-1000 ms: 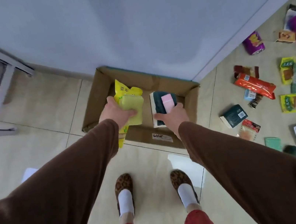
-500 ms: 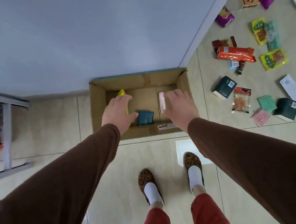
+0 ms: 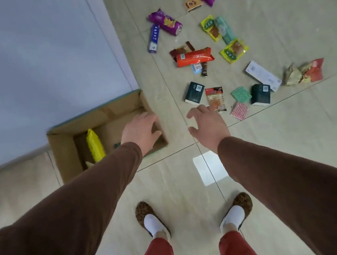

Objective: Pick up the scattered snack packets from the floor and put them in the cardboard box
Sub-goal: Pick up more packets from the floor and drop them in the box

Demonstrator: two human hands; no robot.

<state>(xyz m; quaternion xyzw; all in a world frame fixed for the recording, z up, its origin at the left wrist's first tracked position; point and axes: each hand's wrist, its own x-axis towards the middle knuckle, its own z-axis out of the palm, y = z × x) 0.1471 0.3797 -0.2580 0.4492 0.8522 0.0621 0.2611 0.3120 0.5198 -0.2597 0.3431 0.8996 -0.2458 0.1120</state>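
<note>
The cardboard box (image 3: 64,143) stands open against the wall at the left, with a yellow packet (image 3: 95,145) upright inside. My left hand (image 3: 141,129) hovers over the box's right end, empty, fingers spread. My right hand (image 3: 206,123) is open over the floor just right of the box, empty. Ahead of it lie a dark green box (image 3: 194,92), a clear packet with a red top (image 3: 215,99), a pink striped packet (image 3: 239,111) and a second dark green box (image 3: 260,94). Farther off lie an orange-red packet (image 3: 194,57) and several purple, yellow and green packets.
A pale blue wall (image 3: 31,60) runs along the left behind the box. White paper slips (image 3: 263,75) and a crumpled wrapper (image 3: 303,72) lie at the right. My slippered feet (image 3: 151,220) stand on the tiled floor below, beside a bright light patch (image 3: 210,168).
Both hands let go of their packets into the box and came out empty. My view and both hands have swung to the right, towards the scattered packets.
</note>
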